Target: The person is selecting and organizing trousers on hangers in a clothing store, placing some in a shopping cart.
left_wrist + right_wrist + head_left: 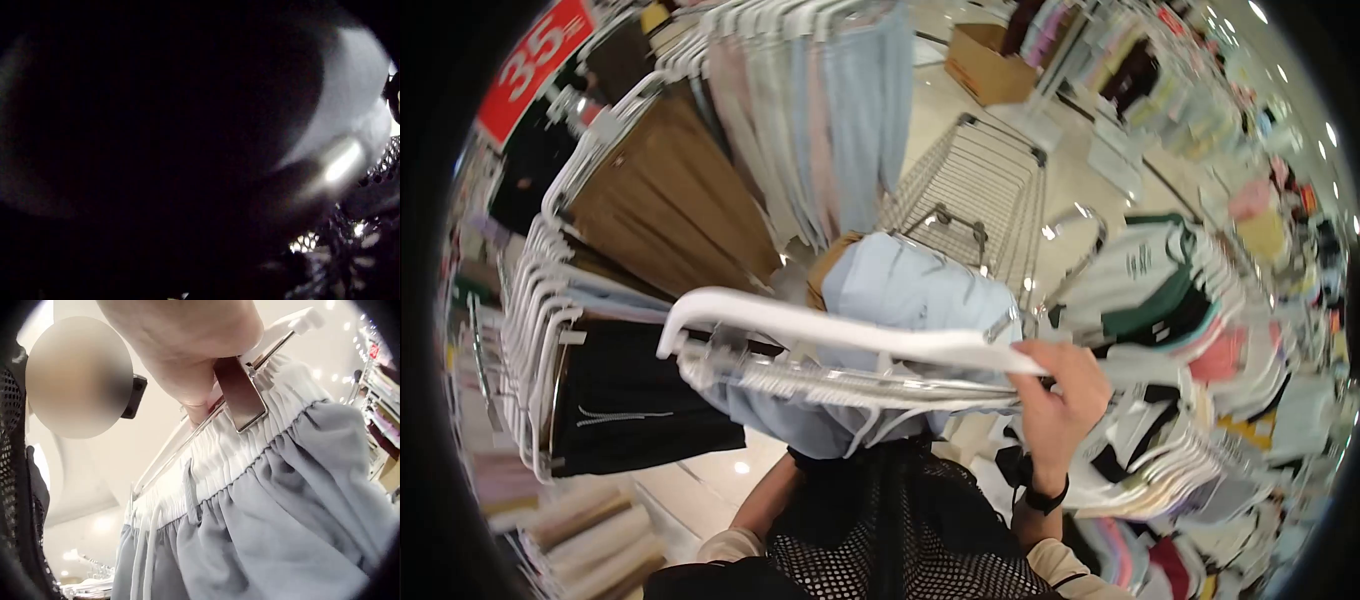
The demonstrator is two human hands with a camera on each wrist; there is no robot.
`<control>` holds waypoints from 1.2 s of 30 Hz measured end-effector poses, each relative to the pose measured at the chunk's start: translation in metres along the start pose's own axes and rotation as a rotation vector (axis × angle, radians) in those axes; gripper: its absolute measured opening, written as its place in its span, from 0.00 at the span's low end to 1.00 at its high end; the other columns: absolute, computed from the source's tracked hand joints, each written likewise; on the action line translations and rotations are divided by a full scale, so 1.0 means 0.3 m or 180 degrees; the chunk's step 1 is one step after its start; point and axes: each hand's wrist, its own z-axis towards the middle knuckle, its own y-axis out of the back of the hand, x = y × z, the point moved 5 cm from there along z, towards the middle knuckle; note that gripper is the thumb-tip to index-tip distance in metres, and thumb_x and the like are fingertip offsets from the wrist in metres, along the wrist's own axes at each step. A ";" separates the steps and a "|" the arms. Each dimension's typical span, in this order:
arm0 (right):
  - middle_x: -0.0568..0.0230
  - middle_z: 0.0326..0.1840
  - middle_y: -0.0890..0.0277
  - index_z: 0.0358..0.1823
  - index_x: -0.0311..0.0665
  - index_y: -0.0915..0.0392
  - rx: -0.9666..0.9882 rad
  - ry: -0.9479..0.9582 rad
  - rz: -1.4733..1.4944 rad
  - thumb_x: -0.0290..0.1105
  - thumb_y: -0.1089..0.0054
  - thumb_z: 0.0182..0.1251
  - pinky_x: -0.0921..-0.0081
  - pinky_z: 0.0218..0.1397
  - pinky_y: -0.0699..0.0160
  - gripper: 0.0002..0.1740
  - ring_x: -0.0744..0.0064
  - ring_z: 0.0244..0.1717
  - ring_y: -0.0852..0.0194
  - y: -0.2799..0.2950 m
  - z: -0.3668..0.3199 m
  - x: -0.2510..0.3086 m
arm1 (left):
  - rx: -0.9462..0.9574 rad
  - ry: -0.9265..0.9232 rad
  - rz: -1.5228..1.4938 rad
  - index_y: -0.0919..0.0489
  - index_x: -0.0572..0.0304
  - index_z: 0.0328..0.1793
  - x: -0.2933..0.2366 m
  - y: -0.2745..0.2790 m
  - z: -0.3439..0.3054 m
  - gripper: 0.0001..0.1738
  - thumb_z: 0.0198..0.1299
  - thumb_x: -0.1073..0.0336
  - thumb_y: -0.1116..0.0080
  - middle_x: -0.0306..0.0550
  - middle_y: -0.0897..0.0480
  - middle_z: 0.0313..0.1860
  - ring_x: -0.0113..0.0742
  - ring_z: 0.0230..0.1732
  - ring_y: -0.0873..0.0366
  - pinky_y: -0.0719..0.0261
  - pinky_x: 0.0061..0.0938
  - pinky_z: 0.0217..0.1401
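Note:
My right hand (1052, 385) grips the right end of a bunch of white hangers (830, 335) held level at chest height. Light blue garments (910, 290) hang from them. In the right wrist view the fingers (187, 350) pinch a hanger's metal clip (240, 394) above a white elastic waistband (237, 456) and grey-blue fabric (269, 525). My left forearm (765, 495) reaches up under the garments, which hide the hand. The left wrist view is almost black and shows only dim fabric and black mesh (375, 169).
A wire shopping cart (975, 190) stands just beyond the hangers. A rack at the left carries brown (665, 200) and black (635, 400) garments under a red "35" sign (535, 60). Another full rack (1170, 290) crowds the right. A cardboard box (985, 65) sits on the floor behind.

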 end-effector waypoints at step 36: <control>0.48 0.47 0.13 0.48 0.36 0.13 0.0411 -0.0321 -0.1650 0.38 0.27 0.63 0.50 0.60 0.24 0.16 0.44 0.52 0.16 -0.671 0.327 -1.106 | -0.2004 -0.0100 -0.0498 0.23 0.66 0.75 -0.071 0.516 0.020 0.20 0.81 0.70 0.48 0.48 0.11 0.57 0.33 0.61 0.16 0.23 0.28 0.70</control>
